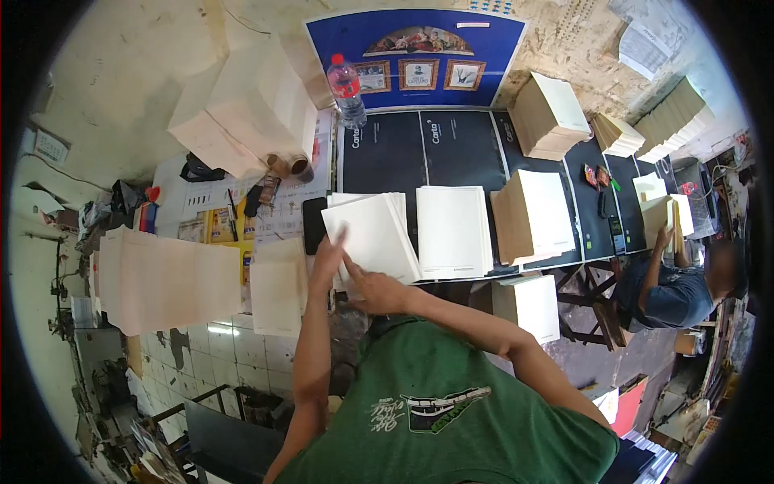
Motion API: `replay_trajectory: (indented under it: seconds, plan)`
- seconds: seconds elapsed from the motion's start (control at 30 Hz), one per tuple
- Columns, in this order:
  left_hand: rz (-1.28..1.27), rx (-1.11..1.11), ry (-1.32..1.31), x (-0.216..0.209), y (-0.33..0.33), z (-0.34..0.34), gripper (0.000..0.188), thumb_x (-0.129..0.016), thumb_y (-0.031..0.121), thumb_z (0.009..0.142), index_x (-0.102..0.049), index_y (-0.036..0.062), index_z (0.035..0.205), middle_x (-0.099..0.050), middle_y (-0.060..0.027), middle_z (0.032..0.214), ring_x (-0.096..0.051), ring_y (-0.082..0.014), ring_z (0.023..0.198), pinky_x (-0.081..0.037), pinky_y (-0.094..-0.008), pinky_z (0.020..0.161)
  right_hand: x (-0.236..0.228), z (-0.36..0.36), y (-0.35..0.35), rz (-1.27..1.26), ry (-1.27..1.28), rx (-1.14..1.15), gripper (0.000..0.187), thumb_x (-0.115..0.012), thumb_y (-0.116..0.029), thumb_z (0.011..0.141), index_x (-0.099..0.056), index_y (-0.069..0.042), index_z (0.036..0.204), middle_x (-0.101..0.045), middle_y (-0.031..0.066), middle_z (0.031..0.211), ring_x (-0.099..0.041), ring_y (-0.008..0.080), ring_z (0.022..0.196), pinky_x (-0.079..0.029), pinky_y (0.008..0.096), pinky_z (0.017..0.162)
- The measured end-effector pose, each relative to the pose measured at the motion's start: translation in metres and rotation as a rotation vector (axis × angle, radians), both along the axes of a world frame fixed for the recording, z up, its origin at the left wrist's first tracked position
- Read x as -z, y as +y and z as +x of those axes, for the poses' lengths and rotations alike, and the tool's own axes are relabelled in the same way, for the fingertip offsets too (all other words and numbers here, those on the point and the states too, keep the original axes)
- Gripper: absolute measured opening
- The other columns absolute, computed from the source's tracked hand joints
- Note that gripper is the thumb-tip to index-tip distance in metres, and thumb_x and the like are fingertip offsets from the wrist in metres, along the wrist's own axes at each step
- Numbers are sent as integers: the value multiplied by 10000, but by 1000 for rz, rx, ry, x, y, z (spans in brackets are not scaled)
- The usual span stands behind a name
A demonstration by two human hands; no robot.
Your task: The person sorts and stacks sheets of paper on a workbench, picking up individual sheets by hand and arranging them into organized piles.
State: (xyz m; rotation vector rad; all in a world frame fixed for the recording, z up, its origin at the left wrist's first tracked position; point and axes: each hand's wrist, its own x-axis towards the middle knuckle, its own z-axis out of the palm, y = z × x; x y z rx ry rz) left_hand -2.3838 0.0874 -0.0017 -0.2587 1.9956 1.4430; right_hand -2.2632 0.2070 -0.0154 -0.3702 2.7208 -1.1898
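A tilted stack of white paper sheets [372, 234] lies skewed over another pile [391, 198] at the table's near edge. My left hand [326, 260] is at its left edge, with a blurred finger over the top sheet and the rest of the grip partly hidden. At the lower left corner, my right hand [376, 291] closes on the same sheets, its fingers partly under the paper. Just right of them sits a neat stack of white sheets [453, 231]. A dark flat phone-like object [315, 224] lies beside my left hand.
Taller paper stacks [534, 218] stand to the right, with another [552, 117] behind. A big paper block [250, 109] and a water bottle [347, 90] are at the back. More paper [173, 278] is at left. A seated person [665, 282] handles paper at far right.
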Motion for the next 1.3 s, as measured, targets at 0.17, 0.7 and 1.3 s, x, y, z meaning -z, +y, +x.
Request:
replay_trajectory:
  seconds: [0.17, 0.7, 1.3]
  plan:
    - [15, 133, 716, 15, -17, 22, 406, -705, 203, 900, -580, -44, 1198, -691, -163, 1070, -662, -213, 981, -505, -354, 867, 4, 10, 48, -204, 168, 310, 794, -735, -181, 768, -343, 34, 1424, -496, 266, 1352, -555, 428, 1138, -466, 463, 951]
    - [596, -106, 898, 38, 0, 64, 408, -803, 125, 718, -503, 71, 990, -522, -36, 949, -504, -119, 806, -446, -282, 765, -2, -12, 75, -1002, 91, 318, 210, -655, -96, 780, -503, -64, 921, -557, 45, 944, -520, 116, 881, -442, 274, 797]
    - [176, -18, 597, -34, -161, 9, 393, -820, 149, 776, -650, -26, 1084, -705, -86, 1016, -672, -174, 935, -545, -322, 825, -31, 11, 95, -1059, 100, 332, 513, -666, -215, 838, -501, -14, 1281, -586, 88, 1056, -570, 195, 1027, -448, 353, 944]
